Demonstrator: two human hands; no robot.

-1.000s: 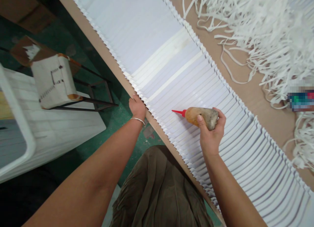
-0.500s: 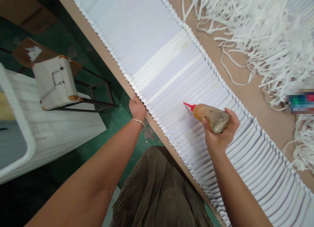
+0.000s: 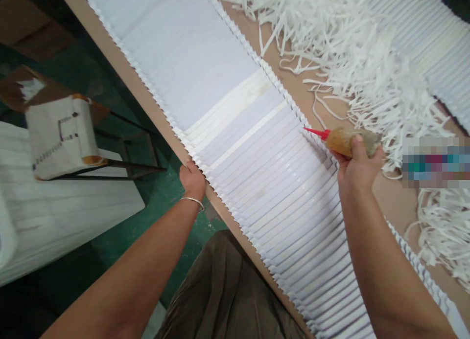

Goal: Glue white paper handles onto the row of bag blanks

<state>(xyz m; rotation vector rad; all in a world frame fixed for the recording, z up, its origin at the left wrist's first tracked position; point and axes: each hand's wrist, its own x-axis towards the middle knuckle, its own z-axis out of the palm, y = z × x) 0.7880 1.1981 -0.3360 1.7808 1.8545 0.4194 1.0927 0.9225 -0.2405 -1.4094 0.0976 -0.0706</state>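
A long band of overlapping white sheets runs diagonally across the brown table. My right hand is closed round a grimy amber glue bottle; its red nozzle points left at the band's far edge. My left hand, with a thin bracelet on the wrist, grips the near table edge beside the band's zigzag border; its fingers curl over the edge.
A tangled heap of white strips covers the table beyond the band. A second band of sheets lies at the top right. To the left, over a green floor, stand a metal-frame stool with a white padded seat and a white slatted object.
My right hand has carried the glue bottle from the middle of the band across to its far edge. The left hand has stayed on the table edge. The view shifted slightly.
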